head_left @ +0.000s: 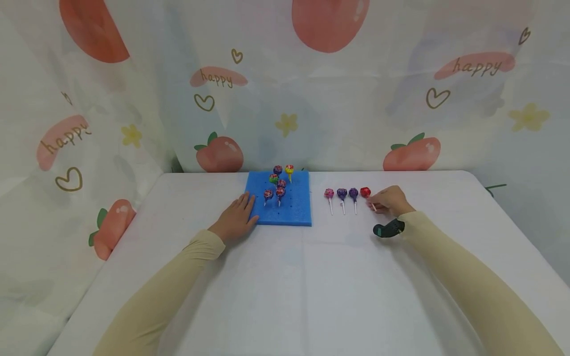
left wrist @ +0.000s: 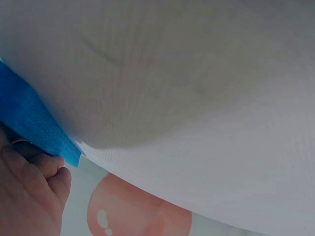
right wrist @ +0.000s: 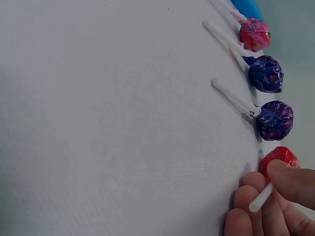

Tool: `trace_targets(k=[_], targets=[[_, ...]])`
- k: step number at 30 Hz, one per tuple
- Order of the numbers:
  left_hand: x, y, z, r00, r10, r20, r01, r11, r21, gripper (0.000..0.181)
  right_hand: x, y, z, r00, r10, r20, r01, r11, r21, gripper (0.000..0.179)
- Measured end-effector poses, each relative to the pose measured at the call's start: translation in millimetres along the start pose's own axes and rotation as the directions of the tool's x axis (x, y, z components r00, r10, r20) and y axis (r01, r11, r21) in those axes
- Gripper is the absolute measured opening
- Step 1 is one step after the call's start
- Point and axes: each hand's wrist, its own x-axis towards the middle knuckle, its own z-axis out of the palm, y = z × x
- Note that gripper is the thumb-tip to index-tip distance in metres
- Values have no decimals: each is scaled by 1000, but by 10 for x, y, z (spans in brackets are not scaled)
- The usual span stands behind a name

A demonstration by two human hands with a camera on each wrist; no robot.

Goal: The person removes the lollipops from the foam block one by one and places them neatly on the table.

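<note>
My right hand (head_left: 388, 200) pinches a red-wrapped lollipop (right wrist: 280, 158) between thumb and fingers, its white stick (right wrist: 261, 197) pointing back toward the palm. To its left lie two purple lollipops (right wrist: 274, 120) and a pink lollipop (head_left: 329, 193) in a row, sticks toward me. Flat at the left edge of a blue foam board (head_left: 294, 216) rests my left hand (head_left: 236, 217), fingers straight. Several wrapped lollipops stand in the board, among them a yellow one (head_left: 289, 169) and a green one (head_left: 273, 178). Small dark holes dot the board's surface.
A white cloth covers the table (head_left: 276, 296), and a printed curtain (head_left: 285, 89) with fruit and hearts hangs right behind its far edge. A dark wrist device (head_left: 389, 229) sits at the right sleeve.
</note>
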Motion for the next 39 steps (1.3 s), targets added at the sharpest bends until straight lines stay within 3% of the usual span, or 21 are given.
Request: trace_targets(k=[6,16,23,32,36,39], targets=[[8,-9,12,1000,12,-19,-12,1000,-3,68,10,-32,1,997,-27,68,35,991,-127,41],[18,-12,29,1000,12,-22,-12,1000,1,68,-33,-36,-35,991,-46,123,65,986,-154,43],[22,-13,24,1000,9,-19,-8,1000,3,68,-16,-27,-67,984,-8,178,15,999,-33,43],[19,0,11,1000,14,-10,-14,1000,-8,67,25,-34,-39,982,28,187,-46,995,90,45],[17,7,12,1000,10,-8,-10,1000,-12,68,47,-14,-18,990,43,138,-64,986,156,46],[12,9,3,1000,6,-4,-6,1000,-2,68,46,6,-14,999,18,46,-25,986,166,44]])
